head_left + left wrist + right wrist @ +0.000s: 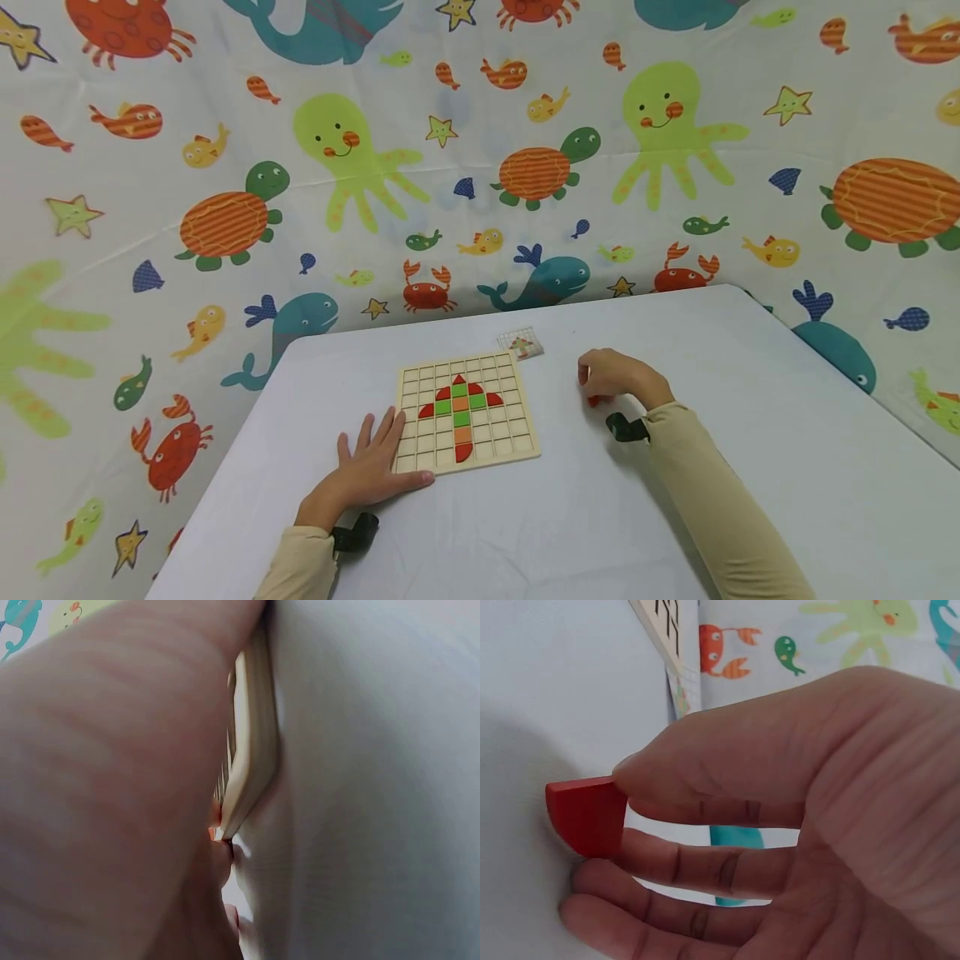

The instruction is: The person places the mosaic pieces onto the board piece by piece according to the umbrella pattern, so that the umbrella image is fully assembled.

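A square wooden grid board (504, 442) lies on the table. On it, red, green and orange pieces form an arrow-like figure, with a red triangle (459, 380) at the top and a red quarter-round piece (463, 452) at the bottom. My left hand (366, 472), fingers spread, rests at the board's near left corner and touches its edge. To the right of the board, my right hand (617, 375) pinches a red quarter-round piece (589, 817) between thumb and fingers, low over the tabletop. In the left wrist view the hand hides most of the board.
A small picture card (521, 342) showing a similar figure on a grid lies just beyond the board's far right corner. White cloth covers the table (750, 400). Behind it hangs a curtain (465, 217) printed with sea animals.
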The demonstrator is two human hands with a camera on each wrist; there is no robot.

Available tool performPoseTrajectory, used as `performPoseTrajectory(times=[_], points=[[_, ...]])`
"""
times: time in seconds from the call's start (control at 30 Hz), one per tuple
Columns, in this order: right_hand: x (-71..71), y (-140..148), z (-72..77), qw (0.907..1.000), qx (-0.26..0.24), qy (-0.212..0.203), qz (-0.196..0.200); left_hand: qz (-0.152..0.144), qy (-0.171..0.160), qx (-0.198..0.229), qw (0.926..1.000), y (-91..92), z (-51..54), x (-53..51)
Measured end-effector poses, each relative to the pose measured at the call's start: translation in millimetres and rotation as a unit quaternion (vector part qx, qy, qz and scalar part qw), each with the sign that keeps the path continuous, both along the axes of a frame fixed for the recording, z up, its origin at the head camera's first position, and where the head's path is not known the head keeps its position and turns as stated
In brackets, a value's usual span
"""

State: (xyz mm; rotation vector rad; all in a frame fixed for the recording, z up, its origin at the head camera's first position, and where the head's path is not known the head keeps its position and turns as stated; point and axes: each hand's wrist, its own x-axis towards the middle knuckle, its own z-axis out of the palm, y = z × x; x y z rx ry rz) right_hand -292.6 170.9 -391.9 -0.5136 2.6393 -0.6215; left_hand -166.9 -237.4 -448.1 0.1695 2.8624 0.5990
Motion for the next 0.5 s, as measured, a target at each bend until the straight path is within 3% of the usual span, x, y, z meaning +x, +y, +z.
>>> performPoseTrajectory(times=[0.5], points=[[-1.4,-1.4,-3.3,0.9986,-0.036,-0.038,0.010,-0.003,-0.003,-0.005,1.0000,3.0,4.9,3.1]])
